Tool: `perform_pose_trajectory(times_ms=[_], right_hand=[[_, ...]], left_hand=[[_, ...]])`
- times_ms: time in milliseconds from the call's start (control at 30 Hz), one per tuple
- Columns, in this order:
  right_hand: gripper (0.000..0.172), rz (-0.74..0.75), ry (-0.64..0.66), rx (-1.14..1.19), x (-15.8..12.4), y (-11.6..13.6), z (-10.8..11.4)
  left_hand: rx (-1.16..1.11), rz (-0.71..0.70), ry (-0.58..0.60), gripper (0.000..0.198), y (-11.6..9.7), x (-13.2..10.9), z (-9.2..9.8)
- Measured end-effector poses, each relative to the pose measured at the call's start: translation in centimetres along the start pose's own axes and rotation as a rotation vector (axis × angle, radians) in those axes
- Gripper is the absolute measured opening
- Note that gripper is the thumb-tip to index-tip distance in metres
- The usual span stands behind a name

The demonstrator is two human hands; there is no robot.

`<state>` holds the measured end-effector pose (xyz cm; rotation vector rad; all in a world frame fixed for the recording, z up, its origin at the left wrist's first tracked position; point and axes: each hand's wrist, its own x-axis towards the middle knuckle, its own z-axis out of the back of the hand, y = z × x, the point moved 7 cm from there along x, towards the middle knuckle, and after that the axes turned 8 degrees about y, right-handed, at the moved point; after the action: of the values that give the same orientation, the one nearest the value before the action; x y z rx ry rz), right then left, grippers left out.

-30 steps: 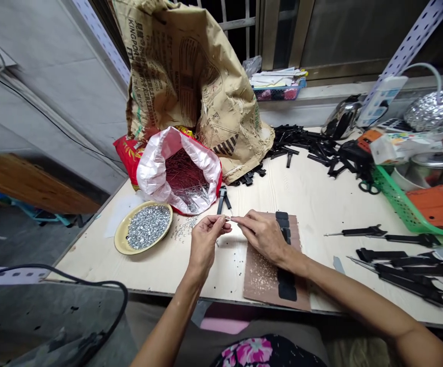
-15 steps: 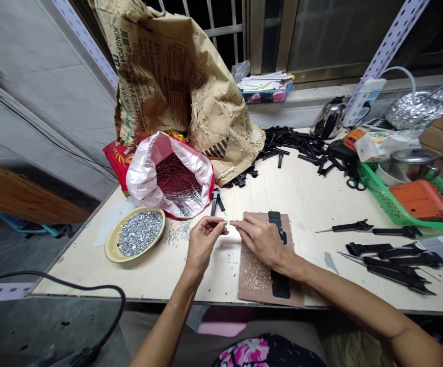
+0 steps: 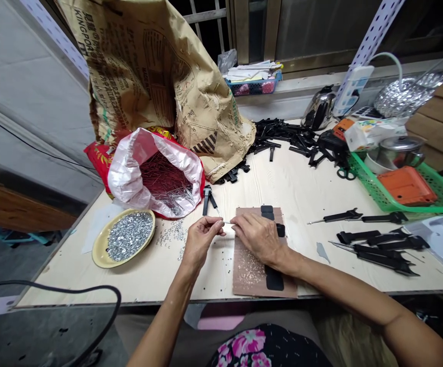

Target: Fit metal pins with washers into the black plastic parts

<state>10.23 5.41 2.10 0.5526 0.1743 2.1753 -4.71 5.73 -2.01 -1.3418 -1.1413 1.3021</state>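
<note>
Thin rod (image 3: 228, 223), held level between left hand (image 3: 202, 238) and right hand (image 3: 262, 238), above tabletop (image 3: 297, 191).

Left forearm angled up from the near edge, thumb and fingers pinched on the rod; right forearm slanting in from the side, hand palm down over brown board (image 3: 244, 286), grip closed on the rod's other end, exact finger placement hidden. Rod placed across the narrow gap between both sets of fingertips, near the board's left edge. Appearance: slim, straight, greyish, only a short length exposed. Black piece (image 3: 280, 230) jutting beyond the right hand's outer side; connection to rod impossible to tell. Board marked with pale specks, bearing black patches (image 3: 274, 281). Toward the left: yellow dish (image 3: 99, 254) of small metal washers (image 3: 131, 234). Behind the fingers: two black tools (image 3: 206, 201), near red bag (image 3: 98, 159) of thin pins (image 3: 163, 178).
</note>
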Motion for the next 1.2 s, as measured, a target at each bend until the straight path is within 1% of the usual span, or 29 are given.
perform_pose_trajectory(times_ms=[67, 133, 233, 333, 467, 600, 667, 733, 800, 900, 1000, 1100, 1200], right_hand=[[0.027, 0.007, 0.003, -0.018, 0.0, 0.0, -0.3], [0.028, -0.019, 0.021, -0.011, 0.0, -0.3, -0.5], [0.024, -0.075, 0.064, 0.070, 0.0, -0.8, -0.8], [0.022, -0.048, 0.072, 0.099, 0.0, -0.8, -0.8], [0.026, -0.042, 0.074, 0.077, -0.3, -0.9, -0.9], [0.022, -0.025, 0.076, 0.128, -0.3, -0.9, -1.1], [0.023, -0.009, 0.075, 0.111, -0.3, -0.7, -1.0], [0.026, -0.030, 0.093, 0.101, -0.2, -0.8, -1.1], [0.026, -0.053, 0.116, 0.137, -0.1, -1.1, -1.2], [0.023, -0.006, 0.126, 0.226, -0.2, -1.2, -1.2], [0.025, 0.015, 0.124, 0.273, -0.4, -1.4, -1.2], [0.025, -0.023, 0.146, 0.265, -0.5, -1.7, -1.3], [0.026, -0.049, 0.168, 0.204, -0.7, -1.9, -1.3]], left_hand=[[0.038, -0.011, 0.000, 0.023, -0.2, 0.0, -0.1], [0.089, -0.028, -0.008, 0.023, -0.5, -0.1, -0.2], [0.146, -0.043, -0.014, 0.022, -0.9, -0.2, -0.3], [0.149, -0.035, -0.004, 0.022, -0.8, -0.3, -0.3], [0.153, -0.042, 0.012, 0.022, -0.6, -0.3, -0.3], [0.122, -0.033, 0.024, 0.023, -0.5, -0.3, -0.5], [0.108, -0.025, 0.027, 0.023, -0.5, -0.3, -0.6], [0.110, -0.026, 0.022, 0.022, -0.6, -0.3, -0.6], [0.113, -0.028, 0.021, 0.022, -0.5, -0.3, -0.6], [0.083, -0.018, 0.027, 0.022, -0.3, -0.2, -0.5], [0.049, 0.000, 0.033, 0.023, -0.1, -0.1, -0.5], [0.015, 0.020, 0.044, 0.024, 0.0, 0.1, -0.7], [-0.052, 0.069, 0.051, 0.027, 0.5, 0.3, -1.1]])
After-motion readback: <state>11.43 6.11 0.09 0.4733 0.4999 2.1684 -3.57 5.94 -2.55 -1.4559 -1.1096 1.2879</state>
